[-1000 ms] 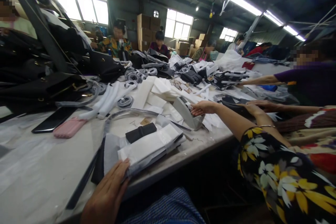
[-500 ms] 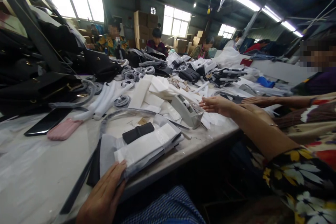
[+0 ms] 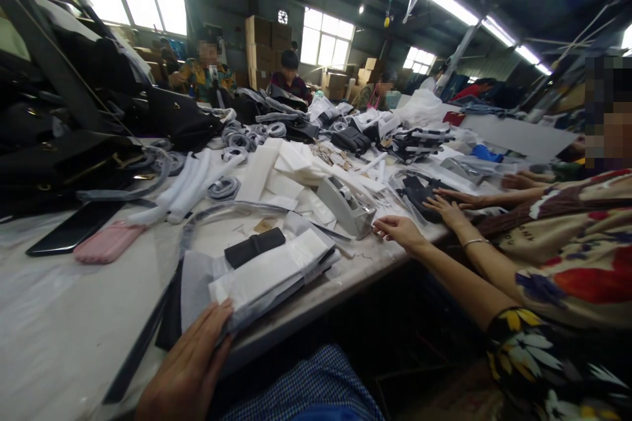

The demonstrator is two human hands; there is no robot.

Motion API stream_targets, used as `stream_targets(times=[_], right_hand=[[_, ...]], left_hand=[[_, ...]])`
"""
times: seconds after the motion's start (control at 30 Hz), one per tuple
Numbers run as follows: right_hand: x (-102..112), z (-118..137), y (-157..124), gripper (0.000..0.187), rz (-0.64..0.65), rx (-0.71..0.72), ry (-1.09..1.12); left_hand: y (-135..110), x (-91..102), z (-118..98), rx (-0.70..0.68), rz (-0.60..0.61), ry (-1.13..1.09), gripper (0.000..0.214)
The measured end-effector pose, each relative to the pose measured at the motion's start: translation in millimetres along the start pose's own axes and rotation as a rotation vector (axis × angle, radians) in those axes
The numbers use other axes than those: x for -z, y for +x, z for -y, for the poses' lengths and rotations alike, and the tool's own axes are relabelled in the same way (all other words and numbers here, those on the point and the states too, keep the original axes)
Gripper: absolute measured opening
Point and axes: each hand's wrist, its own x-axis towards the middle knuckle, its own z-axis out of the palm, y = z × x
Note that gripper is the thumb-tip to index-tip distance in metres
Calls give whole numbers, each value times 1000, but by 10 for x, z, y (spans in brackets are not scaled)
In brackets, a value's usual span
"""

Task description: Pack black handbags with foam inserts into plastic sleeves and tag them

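Observation:
My left hand (image 3: 190, 355) lies with its fingers stretched over the near left end of a flat package in white wrap (image 3: 276, 270). Black material shows under the white layer, and a small black strapped piece (image 3: 254, 247) rests against the package's far side. My right hand (image 3: 399, 233), at the end of a black flowered sleeve, has thumb and fingertips pinched together at the front end of a grey tape dispenser (image 3: 348, 207). What sits between those fingertips is too small to make out.
White foam sheets (image 3: 261, 171) and coiled grey straps (image 3: 224, 188) are heaped behind the package. At left lie a black phone (image 3: 74, 229), a pink case (image 3: 108, 241) and black bags (image 3: 64, 164). On the right, a co-worker's hands (image 3: 451, 207) press black wrapped material.
My right hand has come down slightly toward the dispenser's front, and its outstretched fingers have closed to a pinch. The co-worker's hands now lie spread on black material. My left hand stays on the package.

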Motion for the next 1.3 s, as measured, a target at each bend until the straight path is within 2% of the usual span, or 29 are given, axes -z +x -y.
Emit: stream_targets(times=[0.13,0.2,0.3,0.37,0.5,0.67,0.8,0.9,1.0,1.1,1.3], right_hand=[[129,13,-91,18,-71,147,-183],[234,92,-208,13,-78,216,-260],[306,319,-389,18,-13,419,-464],[244,542,-479,20,73,577,-578],[-167,1115,-584,19,316,838,-581],[-977,1873,-591,21,634,1175,-561],[-1618,2285,-468,21,794,1365,-600],[-1977,2451,-341,12,873,1406,-764],[-2213,2569,-271,6,969,1395,-869],[-2362,2699,-292,10,1008,1375,-959],[-2556,2941,-395,19,1046,1334,-1164]], left_hand=[[-2,-2,-6,-10,-3,-2,46],[1,0,-16,5,-8,-16,46],[10,-3,-30,29,-6,-44,45],[20,0,-43,39,-10,-43,43],[50,48,-104,71,-18,-35,38],[113,105,-168,125,16,-76,34],[134,108,-186,157,9,-116,32],[96,70,-194,171,-19,-147,31],[30,10,-209,224,-43,-133,30],[4,-18,-226,246,-76,-111,32],[93,50,-200,150,-63,-217,30]])
